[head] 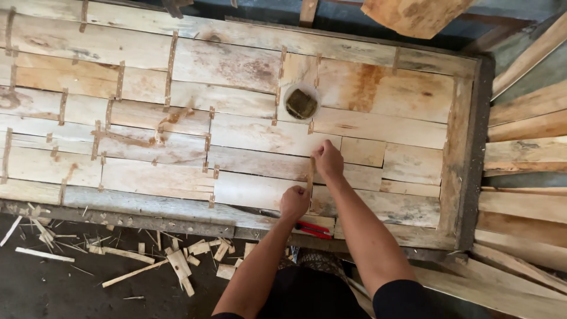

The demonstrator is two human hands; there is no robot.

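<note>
Pinching a thin brown paper tape strip [310,174] lengthwise, we hold its far end with our right hand [326,160] and near end with our left hand [295,202] over pale veneer sheets [254,136].

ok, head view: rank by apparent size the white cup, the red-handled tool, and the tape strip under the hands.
1. White cup, widest in view.
2. Red-handled tool, partly hidden by the left hand, so unsure against the strip.
3. Tape strip, thin, pressed by the right hand.
</note>
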